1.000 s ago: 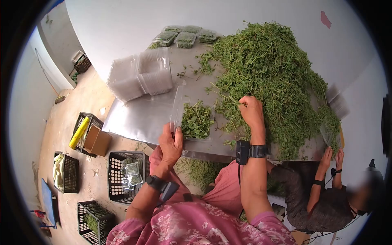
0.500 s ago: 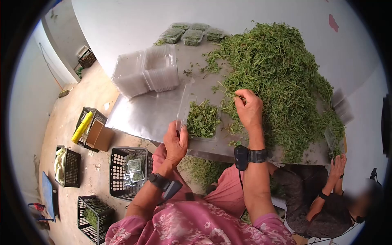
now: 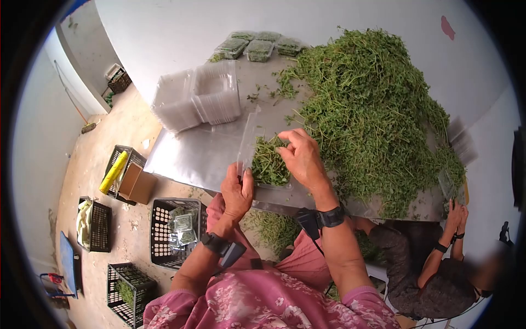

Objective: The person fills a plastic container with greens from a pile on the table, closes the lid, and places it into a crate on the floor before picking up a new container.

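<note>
Evidently, the left grip (image 3: 236, 193) pinches the tray (image 3: 247, 143), with greens (image 3: 267, 167) just to its right and at the curled right grip (image 3: 304, 159), whose hold I cannot tell.

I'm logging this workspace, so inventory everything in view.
Table: one, grey, centre
Greens pile: one, green, table's right
Open container: one, clear, table's near edge
Container stack: one, clear, table's left
Filled containers: about five, clear, table's far edge
Crates: about five, black, floor, left
Roll: one, yellow, in a crate
Box: one, brown, beside roll
Broom: one, brown, left wall
Board: one, blue, far left
Lower greens: one heap, green, under table
Co-worker: one, dark-clothed, lower right
Left hand: one, bare, on open container
Right hand: one, bare, at container's greens
</note>
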Available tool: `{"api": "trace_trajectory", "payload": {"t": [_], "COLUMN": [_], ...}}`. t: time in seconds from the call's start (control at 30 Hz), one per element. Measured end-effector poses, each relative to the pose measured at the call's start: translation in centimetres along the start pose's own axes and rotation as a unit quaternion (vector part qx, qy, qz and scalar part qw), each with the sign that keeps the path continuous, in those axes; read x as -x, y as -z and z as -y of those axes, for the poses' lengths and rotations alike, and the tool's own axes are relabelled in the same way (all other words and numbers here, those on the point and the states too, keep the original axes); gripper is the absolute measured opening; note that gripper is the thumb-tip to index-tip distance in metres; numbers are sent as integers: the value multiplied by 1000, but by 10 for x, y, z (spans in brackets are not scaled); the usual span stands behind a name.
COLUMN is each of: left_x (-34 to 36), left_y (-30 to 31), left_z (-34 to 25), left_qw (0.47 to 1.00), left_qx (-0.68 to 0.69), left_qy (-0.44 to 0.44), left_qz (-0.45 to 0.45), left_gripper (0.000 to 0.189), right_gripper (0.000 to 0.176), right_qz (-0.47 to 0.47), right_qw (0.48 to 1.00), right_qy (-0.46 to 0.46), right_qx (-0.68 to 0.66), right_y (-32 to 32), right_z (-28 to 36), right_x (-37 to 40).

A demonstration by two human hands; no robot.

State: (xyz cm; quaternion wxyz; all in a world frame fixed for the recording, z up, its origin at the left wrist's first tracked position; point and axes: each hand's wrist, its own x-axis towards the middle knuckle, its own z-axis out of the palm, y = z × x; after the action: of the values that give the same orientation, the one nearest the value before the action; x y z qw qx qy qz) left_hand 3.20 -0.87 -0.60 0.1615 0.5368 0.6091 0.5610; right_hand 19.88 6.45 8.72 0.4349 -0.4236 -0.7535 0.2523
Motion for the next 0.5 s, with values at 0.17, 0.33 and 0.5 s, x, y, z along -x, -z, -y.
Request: {"api": "trace_trajectory", "payload": {"t": [0.17, 0.33, 0.5], "left_x": [0, 0, 0], "left_y": [0, 0, 0], "left_z": [1, -2, -3], "left_qw": [1000, 1000, 1000], "left_qx": [1, -13, -10], "left_qy": [3, -15, 2], "left_qz": [5, -4, 4], "left_gripper": [17, 18, 19], "right_gripper": [16, 16, 19], "right_qz": [-36, 18, 73], "right_qw": [999, 992, 966], "right_qy": [-3, 118, 149], "right_qx": [-5, 38, 197], "right_y": [11, -10, -32], "right_z": [-2, -6, -22], "right_x": [-5, -1, 4]}}
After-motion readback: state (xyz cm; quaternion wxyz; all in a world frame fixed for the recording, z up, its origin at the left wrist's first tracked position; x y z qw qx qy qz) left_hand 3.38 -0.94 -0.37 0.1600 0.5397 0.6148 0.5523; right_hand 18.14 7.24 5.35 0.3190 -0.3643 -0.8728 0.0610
